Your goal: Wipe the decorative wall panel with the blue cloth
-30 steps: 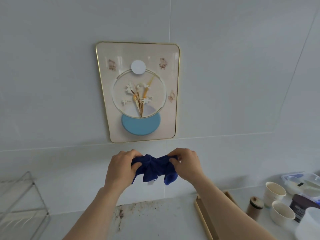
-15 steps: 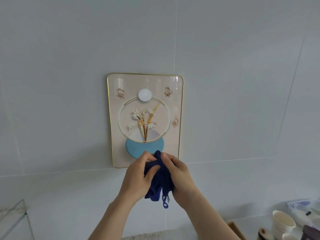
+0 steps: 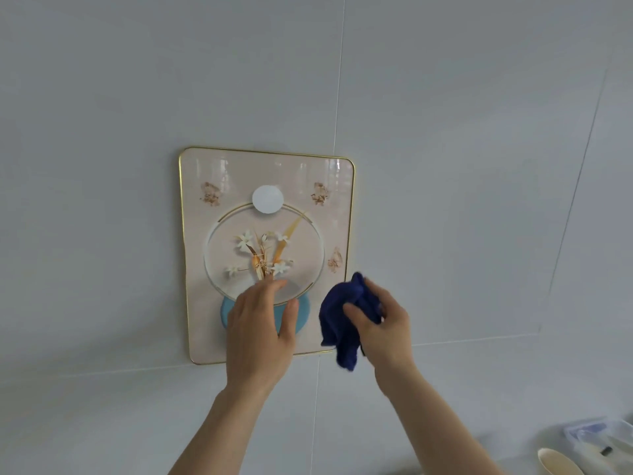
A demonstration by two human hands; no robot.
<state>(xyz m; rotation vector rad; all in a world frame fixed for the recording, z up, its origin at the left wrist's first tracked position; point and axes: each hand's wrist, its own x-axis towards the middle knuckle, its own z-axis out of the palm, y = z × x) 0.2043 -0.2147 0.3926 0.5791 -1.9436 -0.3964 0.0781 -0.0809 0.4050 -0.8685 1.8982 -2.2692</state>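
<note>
The decorative wall panel (image 3: 219, 180) hangs on the grey wall, cream with a gold rim, a flower picture in a circle and a blue disc low down. My left hand (image 3: 257, 332) is raised in front of the panel's lower middle, fingers loosely apart and holding nothing; it hides part of the blue disc. My right hand (image 3: 383, 325) grips the bunched dark blue cloth (image 3: 344, 323) at the panel's lower right corner. Whether the cloth touches the panel I cannot tell.
Grey wall tiles surround the panel. At the bottom right corner sit a beige cup (image 3: 561, 462) and a clear plastic container (image 3: 599, 437) on the counter.
My hands have parted: the left let go of the cloth and rose in front of the panel, the right carried the cloth to the right. The camera moved closer and tilted up.
</note>
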